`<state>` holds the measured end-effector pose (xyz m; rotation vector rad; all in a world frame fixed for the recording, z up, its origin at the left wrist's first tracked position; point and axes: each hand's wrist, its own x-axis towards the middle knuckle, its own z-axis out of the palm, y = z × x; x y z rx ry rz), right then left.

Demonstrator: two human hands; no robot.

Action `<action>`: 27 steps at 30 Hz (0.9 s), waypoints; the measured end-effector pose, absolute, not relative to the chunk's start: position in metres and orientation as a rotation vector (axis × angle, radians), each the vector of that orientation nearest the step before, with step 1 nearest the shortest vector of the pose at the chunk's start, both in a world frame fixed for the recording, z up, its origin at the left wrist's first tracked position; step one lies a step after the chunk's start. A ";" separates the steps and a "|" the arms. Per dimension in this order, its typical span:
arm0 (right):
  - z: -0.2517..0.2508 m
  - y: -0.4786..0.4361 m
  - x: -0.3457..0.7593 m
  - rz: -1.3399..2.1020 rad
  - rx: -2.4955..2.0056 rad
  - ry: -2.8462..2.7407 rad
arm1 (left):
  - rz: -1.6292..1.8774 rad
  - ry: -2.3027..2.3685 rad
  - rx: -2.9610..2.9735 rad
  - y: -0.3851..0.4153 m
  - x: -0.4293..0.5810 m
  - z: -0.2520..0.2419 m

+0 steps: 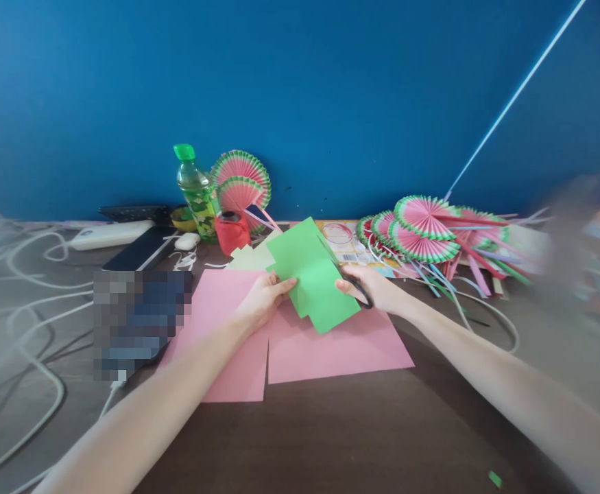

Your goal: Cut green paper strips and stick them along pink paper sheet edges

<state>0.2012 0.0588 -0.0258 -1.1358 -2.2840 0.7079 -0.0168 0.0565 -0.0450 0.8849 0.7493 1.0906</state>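
My left hand (263,298) pinches the left edge of a stack of green paper sheets (313,274), holding it tilted above the table. My right hand (374,287) is closed round the black handles of a pair of scissors (348,278), whose blades reach up across the right side of the green paper. Two pink sheets (330,343) lie flat on the brown table (330,432) under both hands.
Finished pink-and-green paper fans (426,230) and paper strips lie at the right. More fans (241,182), a green-capped bottle (197,192) and a red cup (232,232) stand by the blue wall. White cables (27,302), a power strip (109,234) and a blurred-out item (138,319) lie left.
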 end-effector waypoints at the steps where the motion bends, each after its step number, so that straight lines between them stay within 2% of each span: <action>1: -0.027 0.059 0.201 0.699 -1.136 -2.282 | 1.092 0.748 0.884 0.057 -0.017 -0.045; 20: -0.030 0.055 0.196 0.635 -1.213 -2.219 | 1.084 0.727 0.912 0.056 -0.016 -0.043; 27: -0.028 0.050 0.194 0.892 -1.297 -2.116 | 1.092 0.752 0.897 0.055 -0.016 -0.041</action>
